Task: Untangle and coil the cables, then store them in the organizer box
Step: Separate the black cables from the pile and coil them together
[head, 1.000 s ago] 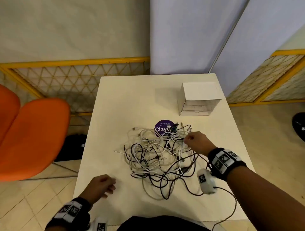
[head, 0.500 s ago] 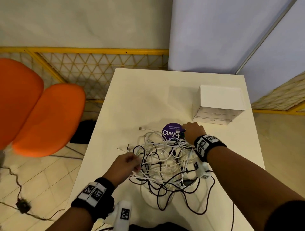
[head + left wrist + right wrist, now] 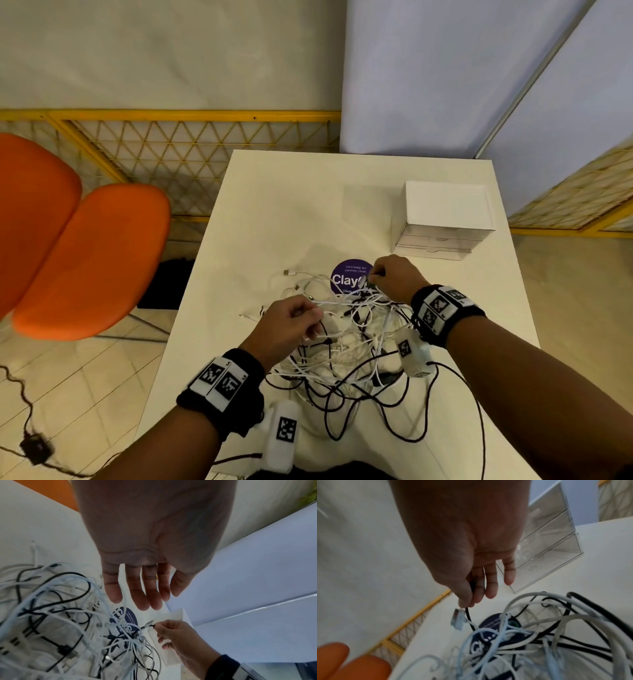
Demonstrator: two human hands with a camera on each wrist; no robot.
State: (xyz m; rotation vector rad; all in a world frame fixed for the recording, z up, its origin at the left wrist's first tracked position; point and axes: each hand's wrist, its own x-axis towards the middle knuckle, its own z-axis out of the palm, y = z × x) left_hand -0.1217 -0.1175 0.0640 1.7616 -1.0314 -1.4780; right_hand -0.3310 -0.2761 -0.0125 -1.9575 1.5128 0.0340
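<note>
A tangle of white and black cables (image 3: 356, 335) lies in the middle of the white table (image 3: 301, 205). My right hand (image 3: 375, 274) is at the pile's far edge, over a purple round sticker (image 3: 347, 279). In the right wrist view its thumb and forefinger (image 3: 465, 597) pinch a black cable (image 3: 468, 615) just behind its plug. My left hand (image 3: 308, 322) hovers over the pile's left side. The left wrist view shows its fingers (image 3: 142, 599) straight and holding nothing. The white organizer box (image 3: 445, 212) with clear drawers (image 3: 553, 540) stands at the far right, drawers closed.
Two orange chairs (image 3: 85, 257) stand left of the table, and a yellow mesh fence (image 3: 191, 154) runs behind it. Pale panels (image 3: 428, 75) lean at the back right. A dark cord (image 3: 445, 411) from the wrist gear loops over the table's near edge.
My left hand has come up from the table's near left onto the pile. My right hand has shifted from the pile's right side to its far edge and taken hold of the black cable end.
</note>
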